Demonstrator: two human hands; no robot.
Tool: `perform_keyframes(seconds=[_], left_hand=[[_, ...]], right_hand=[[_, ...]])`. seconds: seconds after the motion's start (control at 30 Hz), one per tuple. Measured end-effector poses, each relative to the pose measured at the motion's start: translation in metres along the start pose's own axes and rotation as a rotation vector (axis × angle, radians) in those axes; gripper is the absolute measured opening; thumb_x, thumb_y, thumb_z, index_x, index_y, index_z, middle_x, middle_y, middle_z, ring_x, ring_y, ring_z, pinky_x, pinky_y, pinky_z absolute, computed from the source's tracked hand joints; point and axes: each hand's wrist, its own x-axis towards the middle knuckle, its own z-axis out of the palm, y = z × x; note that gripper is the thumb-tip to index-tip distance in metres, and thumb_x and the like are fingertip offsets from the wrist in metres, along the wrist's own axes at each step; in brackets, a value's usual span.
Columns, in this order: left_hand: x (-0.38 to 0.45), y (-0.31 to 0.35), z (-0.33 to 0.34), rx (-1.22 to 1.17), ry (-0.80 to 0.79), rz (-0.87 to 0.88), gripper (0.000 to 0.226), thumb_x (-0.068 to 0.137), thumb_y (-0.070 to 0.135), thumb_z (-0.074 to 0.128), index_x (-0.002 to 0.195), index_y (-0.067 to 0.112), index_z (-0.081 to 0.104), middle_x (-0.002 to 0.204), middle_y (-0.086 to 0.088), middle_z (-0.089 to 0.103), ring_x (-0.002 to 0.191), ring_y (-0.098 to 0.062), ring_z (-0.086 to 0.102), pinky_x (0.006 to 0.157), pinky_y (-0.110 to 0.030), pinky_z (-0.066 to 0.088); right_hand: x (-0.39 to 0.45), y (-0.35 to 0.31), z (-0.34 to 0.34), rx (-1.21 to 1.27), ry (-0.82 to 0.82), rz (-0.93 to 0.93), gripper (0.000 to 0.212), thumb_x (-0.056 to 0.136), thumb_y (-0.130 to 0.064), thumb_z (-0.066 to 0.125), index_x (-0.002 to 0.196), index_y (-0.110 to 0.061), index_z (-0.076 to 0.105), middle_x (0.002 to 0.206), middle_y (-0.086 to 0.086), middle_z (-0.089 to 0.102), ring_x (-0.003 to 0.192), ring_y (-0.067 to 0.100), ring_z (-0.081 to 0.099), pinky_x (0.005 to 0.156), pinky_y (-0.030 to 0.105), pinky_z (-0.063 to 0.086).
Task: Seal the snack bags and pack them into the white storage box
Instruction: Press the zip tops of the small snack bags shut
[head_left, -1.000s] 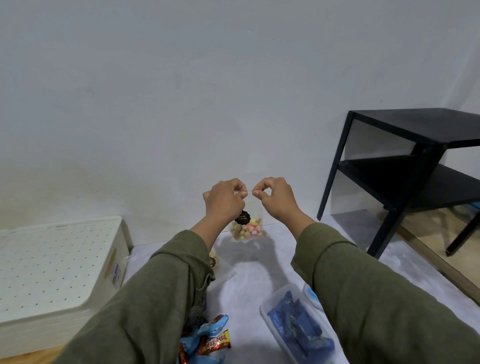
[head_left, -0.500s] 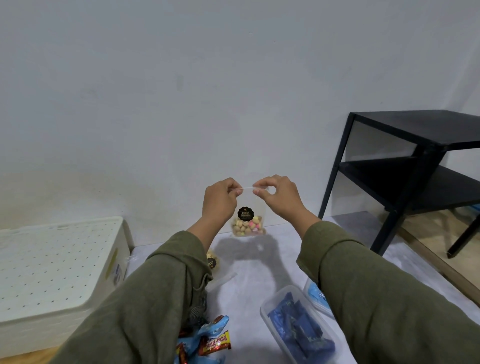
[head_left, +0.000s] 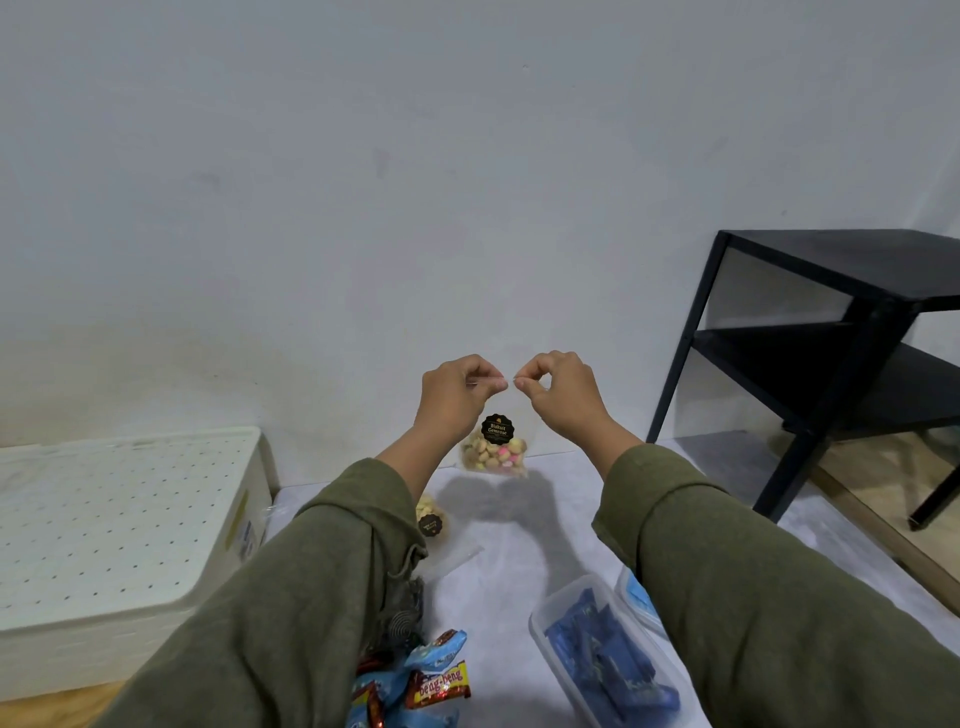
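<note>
I'm pinching the bag's (head_left: 496, 447) top edge with my left grip (head_left: 453, 397) and right grip (head_left: 561, 397), holding it in the air beyond the lidded white box (head_left: 119, 540) at left.

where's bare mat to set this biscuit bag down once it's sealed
Bare mat lies below the held biscuit bag, between the sleeves. Another strip runs right, toward the black shelf. Crowded near: wrapped snacks and clear container.

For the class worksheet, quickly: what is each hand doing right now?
Left hand: pinches the top edge of the clear biscuit bag.
Right hand: pinches the same top edge.
</note>
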Motion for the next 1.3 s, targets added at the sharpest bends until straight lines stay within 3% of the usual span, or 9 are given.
perform_keyframes(seconds=[0.1, 0.43, 0.57, 0.67, 0.87, 0.97, 1.03, 1.17, 1.3], left_hand=[[-0.001, 0.001, -0.002, 0.014, 0.016, 0.021, 0.007, 0.085, 0.019, 0.068, 0.085, 0.012, 0.069, 0.084, 0.006, 0.068, 0.076, -0.001, 0.060, 0.065, 0.004, 0.039], [0.004, -0.002, -0.005, 0.011, 0.033, 0.024, 0.007, 0.087, 0.016, 0.065, 0.090, 0.013, 0.071, 0.093, 0.001, 0.071, 0.084, -0.007, 0.062, 0.071, -0.005, 0.039], [0.005, -0.002, -0.005, 0.029, 0.033, 0.054, 0.009, 0.087, 0.015, 0.064, 0.093, 0.014, 0.071, 0.092, 0.004, 0.070, 0.083, -0.005, 0.060, 0.067, 0.001, 0.039], [0.006, 0.000, -0.005, 0.019, 0.038, 0.068, 0.010, 0.087, 0.014, 0.065, 0.095, 0.014, 0.071, 0.090, 0.004, 0.069, 0.083, -0.005, 0.059, 0.066, 0.005, 0.037], [0.008, 0.001, -0.004, -0.009, 0.024, 0.062, 0.024, 0.089, 0.007, 0.058, 0.105, 0.023, 0.064, 0.081, 0.006, 0.064, 0.083, -0.011, 0.059, 0.072, -0.013, 0.042], [0.007, 0.001, -0.003, -0.008, 0.011, 0.055, 0.029, 0.090, 0.003, 0.052, 0.109, 0.022, 0.061, 0.085, 0.002, 0.064, 0.083, -0.012, 0.058, 0.077, -0.021, 0.043], [0.005, 0.000, -0.002, -0.017, 0.015, 0.063, 0.030, 0.090, 0.002, 0.050, 0.111, 0.022, 0.057, 0.085, 0.002, 0.065, 0.087, -0.013, 0.058, 0.079, -0.022, 0.042], [0.003, 0.000, -0.001, -0.042, 0.023, 0.058, 0.026, 0.090, 0.003, 0.052, 0.109, 0.020, 0.054, 0.083, 0.004, 0.066, 0.088, -0.009, 0.058, 0.078, -0.018, 0.041], [0.004, 0.002, -0.002, -0.067, 0.019, 0.050, 0.018, 0.087, 0.013, 0.064, 0.101, 0.021, 0.057, 0.079, 0.010, 0.066, 0.082, 0.000, 0.058, 0.065, -0.002, 0.039]], right_hand=[[0.000, 0.000, 0.002, 0.032, 0.010, 0.003, 0.009, 0.085, -0.017, 0.065, 0.077, -0.018, 0.062, 0.083, -0.008, 0.058, 0.104, 0.019, 0.051, 0.085, 0.028, 0.039], [0.004, -0.001, -0.001, 0.063, 0.028, 0.000, 0.015, 0.083, -0.029, 0.069, 0.087, -0.015, 0.073, 0.091, -0.002, 0.065, 0.095, 0.011, 0.052, 0.079, 0.022, 0.034], [0.005, 0.000, -0.001, 0.039, 0.039, -0.019, 0.009, 0.082, -0.026, 0.070, 0.088, -0.020, 0.072, 0.088, -0.004, 0.065, 0.093, 0.012, 0.055, 0.070, 0.019, 0.037], [0.006, 0.000, 0.000, 0.020, 0.039, -0.028, 0.009, 0.085, -0.026, 0.066, 0.085, -0.020, 0.072, 0.088, -0.003, 0.066, 0.097, 0.014, 0.055, 0.076, 0.022, 0.037], [0.008, -0.002, -0.002, -0.012, 0.006, -0.023, 0.015, 0.091, -0.019, 0.058, 0.092, -0.013, 0.072, 0.094, 0.002, 0.070, 0.098, 0.016, 0.058, 0.081, 0.024, 0.039], [0.010, -0.001, -0.001, -0.080, -0.025, -0.053, 0.016, 0.091, -0.017, 0.057, 0.095, -0.016, 0.072, 0.097, 0.002, 0.067, 0.103, 0.016, 0.051, 0.088, 0.029, 0.040], [0.011, -0.001, -0.001, -0.119, -0.025, -0.068, 0.014, 0.090, -0.016, 0.058, 0.092, -0.017, 0.072, 0.093, 0.000, 0.063, 0.101, 0.014, 0.045, 0.085, 0.027, 0.035], [0.010, -0.003, -0.003, -0.118, -0.017, -0.064, 0.009, 0.087, -0.012, 0.060, 0.083, -0.013, 0.068, 0.084, -0.003, 0.056, 0.095, 0.014, 0.045, 0.077, 0.024, 0.030], [0.009, -0.005, -0.004, -0.106, -0.030, -0.050, 0.008, 0.086, -0.012, 0.061, 0.079, -0.012, 0.065, 0.077, -0.007, 0.052, 0.092, 0.014, 0.044, 0.075, 0.024, 0.030]])
